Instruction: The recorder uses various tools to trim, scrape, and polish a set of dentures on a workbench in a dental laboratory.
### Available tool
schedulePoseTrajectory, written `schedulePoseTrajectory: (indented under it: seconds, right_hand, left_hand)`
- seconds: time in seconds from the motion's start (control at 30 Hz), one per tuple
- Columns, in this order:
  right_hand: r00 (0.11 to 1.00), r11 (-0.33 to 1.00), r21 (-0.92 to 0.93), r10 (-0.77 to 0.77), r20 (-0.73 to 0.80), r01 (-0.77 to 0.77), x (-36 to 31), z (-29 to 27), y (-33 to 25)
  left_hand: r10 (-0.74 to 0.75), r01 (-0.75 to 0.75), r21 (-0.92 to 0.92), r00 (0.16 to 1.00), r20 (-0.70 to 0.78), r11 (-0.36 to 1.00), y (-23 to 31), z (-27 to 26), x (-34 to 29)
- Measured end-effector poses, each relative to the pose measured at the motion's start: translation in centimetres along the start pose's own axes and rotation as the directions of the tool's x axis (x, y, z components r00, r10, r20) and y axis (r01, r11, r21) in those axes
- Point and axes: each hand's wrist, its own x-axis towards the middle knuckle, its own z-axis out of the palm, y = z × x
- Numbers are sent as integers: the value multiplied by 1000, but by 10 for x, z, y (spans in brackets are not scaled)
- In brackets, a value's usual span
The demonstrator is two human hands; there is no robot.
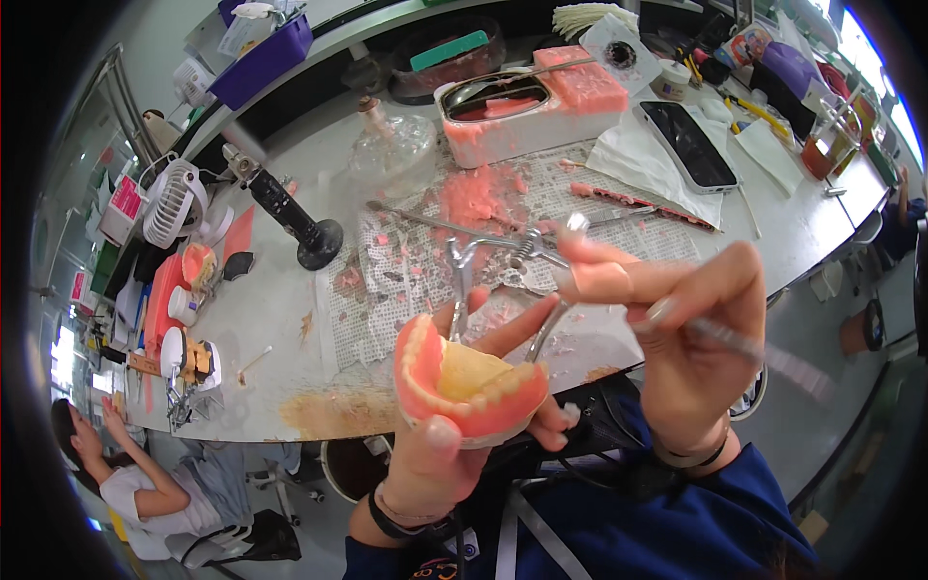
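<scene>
Left hand (440, 454): grip closed around a pink wax denture (469, 382) with a yellowish centre, held tooth-side up above the near edge of the surface (271, 319).
Right hand (691, 338): grip pinched on a thin metal tool (744, 343), blurred, its tip hidden.
Between the hands: wire frame with a spring (503, 261), just behind the denture.
Doing it well: brace the denture steady, bring the tool in lightly, work on one spot at a time.
Risk: soft wax probably dents under pressure.

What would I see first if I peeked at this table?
First, the pink denture with its row of teeth, held in the left hand low in the middle. Beside it the right hand holds a thin metal tool. Behind them, pink wax bits are scattered over the table.
</scene>
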Motion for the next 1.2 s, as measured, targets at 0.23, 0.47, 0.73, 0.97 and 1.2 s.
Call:
schedulePoseTrajectory:
  seconds: [0.23,0.47,0.73,0.97,1.2]
  right_hand:
    - [981,874,445,164,106,-194,-3,-2,-6]
    - [991,920,371,107,78,-129,-3,0,-7]
    - [965,991,125,13,264,-48,-1,-5,-7]
    - [997,988,151,-4,75,-8,-8,5,-8]
    - [980,978,144,127,156,-149,-1,-5,-12]
  left_hand:
    - [-187,188,8,981,-51,982,10,3,0]
    - [-251,250,-71,968,-7,966,12,2,3]
    - [-262,260,-63,965,-17,963,14,0,1]
    - [-146,144,-35,986,-85,989,5,5,1]
    - [-187,187,-36,982,20,982,9,-1,0]
